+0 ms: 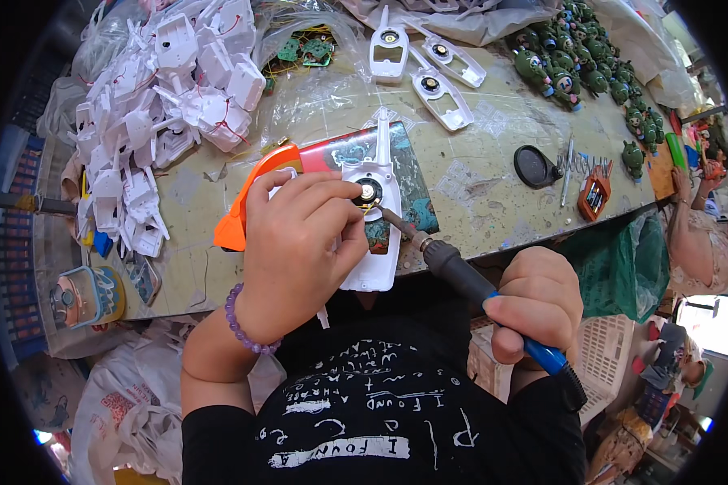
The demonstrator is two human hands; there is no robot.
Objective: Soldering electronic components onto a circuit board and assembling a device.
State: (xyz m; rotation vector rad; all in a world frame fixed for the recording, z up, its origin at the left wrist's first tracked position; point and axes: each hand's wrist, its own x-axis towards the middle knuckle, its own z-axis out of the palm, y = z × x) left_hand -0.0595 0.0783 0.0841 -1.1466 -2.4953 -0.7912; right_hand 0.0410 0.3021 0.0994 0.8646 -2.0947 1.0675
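Note:
A white walkie-talkie-shaped plastic shell (pixel 380 271) with a stubby antenna lies in front of me on a dark patterned board (pixel 416 178). Set in its middle is a round black speaker (pixel 370 191) with a shiny centre. My right hand (pixel 538 303) grips a soldering iron (pixel 461 271) with a black and blue handle, and its tip meets the speaker's lower right edge. Over the shell's left side rests my left hand (pixel 303 230), fingers pinched beside the speaker; what they hold, if anything, is hidden. An orange plastic piece (pixel 251 198) stands just left of that hand.
White shells with red wires (pixel 170 105) are heaped at left, near bagged green circuit boards (pixel 303 50). Three speaker-fitted shells (pixel 443 97) lie at the back. Green figurines (pixel 574 56), a black round lid (pixel 534 166) and an orange bit holder (pixel 594 194) occupy the right; another person's arm (pixel 696 238) shows beyond.

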